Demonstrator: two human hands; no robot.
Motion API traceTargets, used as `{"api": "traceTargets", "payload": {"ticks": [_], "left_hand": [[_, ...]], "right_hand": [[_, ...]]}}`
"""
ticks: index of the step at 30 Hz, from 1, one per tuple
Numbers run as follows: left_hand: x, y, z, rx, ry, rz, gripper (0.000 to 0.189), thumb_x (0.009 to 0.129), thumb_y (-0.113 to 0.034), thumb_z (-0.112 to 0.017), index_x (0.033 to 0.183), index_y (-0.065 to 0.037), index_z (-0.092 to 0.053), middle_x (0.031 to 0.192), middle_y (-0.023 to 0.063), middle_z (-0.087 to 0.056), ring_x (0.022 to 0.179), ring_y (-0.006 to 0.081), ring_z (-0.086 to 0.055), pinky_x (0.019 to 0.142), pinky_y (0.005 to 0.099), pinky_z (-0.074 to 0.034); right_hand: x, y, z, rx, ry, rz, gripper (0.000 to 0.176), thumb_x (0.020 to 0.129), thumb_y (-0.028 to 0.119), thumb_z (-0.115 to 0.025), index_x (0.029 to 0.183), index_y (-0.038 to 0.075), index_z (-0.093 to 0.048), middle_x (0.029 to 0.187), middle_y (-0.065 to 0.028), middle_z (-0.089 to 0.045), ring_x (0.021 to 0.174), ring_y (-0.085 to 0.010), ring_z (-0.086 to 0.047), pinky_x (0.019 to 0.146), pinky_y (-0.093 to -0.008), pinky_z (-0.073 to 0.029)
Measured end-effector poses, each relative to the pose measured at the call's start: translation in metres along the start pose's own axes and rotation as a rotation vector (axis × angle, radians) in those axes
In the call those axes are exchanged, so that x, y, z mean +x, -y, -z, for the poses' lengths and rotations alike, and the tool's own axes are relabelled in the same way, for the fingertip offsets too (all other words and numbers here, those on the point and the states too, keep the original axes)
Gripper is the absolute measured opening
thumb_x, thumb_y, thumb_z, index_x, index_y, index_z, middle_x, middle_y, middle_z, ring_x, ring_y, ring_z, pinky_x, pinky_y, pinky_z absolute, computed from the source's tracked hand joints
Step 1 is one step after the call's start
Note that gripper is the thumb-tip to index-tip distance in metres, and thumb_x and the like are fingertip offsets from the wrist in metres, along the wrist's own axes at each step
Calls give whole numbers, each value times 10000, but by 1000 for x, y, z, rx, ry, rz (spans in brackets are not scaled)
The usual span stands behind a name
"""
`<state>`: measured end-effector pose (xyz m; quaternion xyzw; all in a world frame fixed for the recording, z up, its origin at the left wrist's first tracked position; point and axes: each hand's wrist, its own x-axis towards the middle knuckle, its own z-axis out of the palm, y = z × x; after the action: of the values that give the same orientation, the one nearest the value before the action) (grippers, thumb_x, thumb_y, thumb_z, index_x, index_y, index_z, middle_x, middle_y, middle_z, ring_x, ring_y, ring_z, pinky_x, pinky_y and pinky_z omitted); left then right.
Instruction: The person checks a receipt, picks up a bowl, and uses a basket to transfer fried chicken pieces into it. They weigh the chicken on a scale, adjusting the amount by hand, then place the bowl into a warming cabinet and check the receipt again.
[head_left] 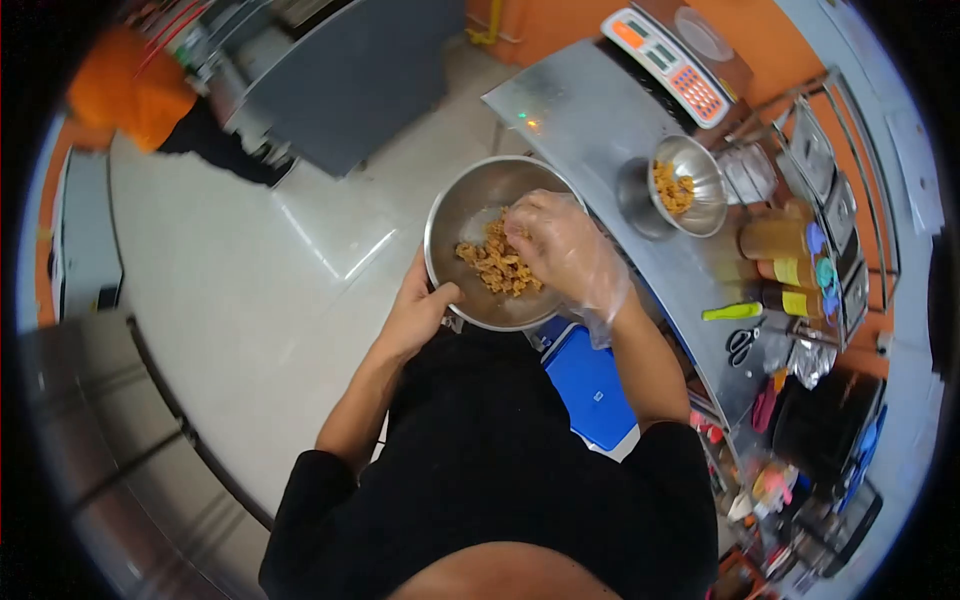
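Observation:
A large metal bowl [455, 210] is held in front of my body, above the floor. Brown fried-looking pieces [497, 262] lie in its lower part. My left hand [420, 312] grips the bowl's near left rim, with the thumb over the edge. Inside the bowl's right side is my right hand [560, 245], in a clear plastic glove. Its fingers are bent together over the pieces; what they hold, if anything, is hidden.
On the metal counter [590, 110] at the right are a scale [668, 65], a smaller bowl of pieces [708, 165], bottles [775, 240] and scissors [742, 343]. A blue lid [595, 390] lies below. A person in orange [135, 90] stands at upper left.

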<state>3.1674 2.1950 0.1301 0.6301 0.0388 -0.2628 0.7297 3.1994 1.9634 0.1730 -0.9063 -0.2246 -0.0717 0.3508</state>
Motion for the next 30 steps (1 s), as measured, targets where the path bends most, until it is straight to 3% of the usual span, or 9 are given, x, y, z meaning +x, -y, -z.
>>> {"api": "traceTargets", "payload": {"ticks": [6,7,9,12,20,23,28,29,30], "left_hand": [[128,-57,-27,-35,152,136,653,792,35,-537,1423,-38,-386,1175,104,-599,976,207,-658,762,373,-606],[147,-67,-40,-77,152,129,758,793,35,-527,1510,-56,-298,1191,100,-584,914,139,-634,629,266,-559],[184,-63,-49,-86,163,117,736,793,35,-529,1493,-51,-318,1189,101,-589,917,140,-636,630,265,-560],[239,-67,-76,-89,145,-5,630,797,53,-512,1408,-39,-391,1119,101,-607,895,162,-654,633,260,-560],[366,-94,-100,-94,215,118,628,800,81,-468,1408,-36,-367,1182,143,-568,947,224,-663,725,352,-625],[403,-101,-103,-21,282,219,642,794,61,-480,1415,-50,-361,1202,129,-558,982,214,-647,745,361,-615],[444,-121,-120,5,343,303,626,787,43,-499,1394,-49,-375,1148,113,-585,949,200,-661,727,352,-619],[453,-117,-117,-6,394,302,621,790,44,-499,1393,-48,-378,1131,105,-596,923,194,-664,689,328,-611],[457,-116,-115,2,402,312,621,790,44,-499,1393,-48,-378,1131,105,-596,923,194,-664,689,328,-611]], "right_hand": [[53,-57,44,-226,-36,-113,82,782,53,-635,841,16,-677,933,-160,-643,877,-357,-643,786,-417,-544],[62,-68,48,-243,-55,-119,82,782,53,-635,841,16,-677,933,-160,-643,877,-357,-643,786,-417,-544],[71,-81,45,-316,217,-390,174,803,126,-697,910,-2,-645,924,-195,-623,888,-367,-649,804,-444,-526],[102,-122,38,-389,117,-504,245,848,155,-659,1008,-25,-612,973,-221,-605,892,-388,-659,789,-465,-546],[161,-224,63,-327,-15,-677,279,881,115,-558,1133,16,-623,1003,-247,-592,907,-399,-661,768,-474,-567],[167,-246,86,-219,-42,-719,254,850,115,-597,1077,17,-654,981,-255,-632,888,-370,-668,783,-469,-556],[153,-292,127,133,-399,-579,303,861,157,-709,1117,-3,-682,967,-218,-692,887,-300,-692,748,-378,-571],[153,-292,129,575,-438,-937,313,882,152,-728,1150,-4,-683,950,-148,-709,906,-199,-681,713,-320,-575],[157,-293,136,579,-448,-948,313,882,152,-728,1150,-4,-683,950,-148,-709,906,-199,-681,713,-320,-575]]}}
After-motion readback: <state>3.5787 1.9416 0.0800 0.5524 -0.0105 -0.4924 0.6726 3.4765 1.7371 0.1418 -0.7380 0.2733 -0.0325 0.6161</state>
